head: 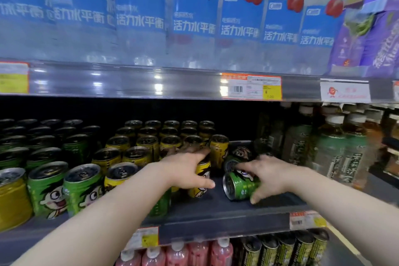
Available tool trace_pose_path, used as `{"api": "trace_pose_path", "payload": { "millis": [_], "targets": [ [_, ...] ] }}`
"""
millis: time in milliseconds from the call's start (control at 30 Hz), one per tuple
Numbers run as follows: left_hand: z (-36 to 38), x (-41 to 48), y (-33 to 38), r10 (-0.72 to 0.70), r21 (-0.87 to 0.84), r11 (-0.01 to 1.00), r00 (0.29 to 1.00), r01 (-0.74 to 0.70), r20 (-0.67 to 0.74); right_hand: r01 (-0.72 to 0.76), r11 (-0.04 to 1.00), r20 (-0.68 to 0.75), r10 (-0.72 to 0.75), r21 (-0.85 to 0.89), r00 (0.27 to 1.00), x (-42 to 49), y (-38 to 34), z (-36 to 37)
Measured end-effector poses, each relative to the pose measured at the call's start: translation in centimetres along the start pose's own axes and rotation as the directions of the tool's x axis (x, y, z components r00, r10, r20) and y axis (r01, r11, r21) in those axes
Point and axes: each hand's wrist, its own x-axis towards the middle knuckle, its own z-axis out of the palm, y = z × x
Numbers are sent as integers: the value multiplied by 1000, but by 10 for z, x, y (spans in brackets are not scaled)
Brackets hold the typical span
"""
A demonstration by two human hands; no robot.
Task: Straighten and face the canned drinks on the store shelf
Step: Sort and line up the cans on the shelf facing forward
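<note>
On the middle shelf (216, 214) stand rows of yellow cans (138, 155) and green cartoon cans (47, 188). My left hand (183, 168) wraps around an upright yellow can (201, 181) at the right end of the rows. My right hand (269, 175) grips a green can (239, 185) lying on its side, its top facing left. Behind it another green can (239, 153) also lies tipped over. One more yellow can (219, 149) stands upright just behind my left hand.
Tea bottles (336, 153) stand to the right of the cans. Above, blue-labelled water bottles (194, 13) fill the upper shelf, whose rail carries price tags (252, 88). Pink bottles (190, 252) and dark cans (287, 248) sit on the shelf below.
</note>
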Motion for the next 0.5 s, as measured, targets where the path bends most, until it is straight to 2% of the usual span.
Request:
{"api": "trace_pose_path", "payload": {
  "millis": [67, 167, 233, 267, 367, 433, 500],
  "targets": [
    [6, 4, 5, -11, 82, 997, 1000, 10, 15, 36, 994, -102, -47, -105, 994, 3, -8, 11],
    [7, 4, 3, -29, 113, 993, 1000, 29, -3, 88, 996, -191, -91, -27, 977, 5, -8, 12],
    [7, 5, 1, -29, 94, 995, 1000, 29, -8, 103, 988, -219, -76, 118, 973, 5, -6, 10],
    [7, 5, 0, -25, 94, 995, 1000, 26, -11, 98, 965, -226, -42, 243, 973, 5, -5, 11],
    [7, 4, 2, -42, 83, 996, 999, 42, 2, 128, 811, -240, 16, 571, 971, 9, -7, 17],
    [6, 4, 3, -49, 78, 996, 999, 48, 13, 151, 743, -233, 6, 652, 973, 15, -14, 25],
    [5, 6, 5, -56, 81, 995, 998, 55, 17, 202, 701, -211, -76, 684, 975, 18, -22, 29]
  ]
}}
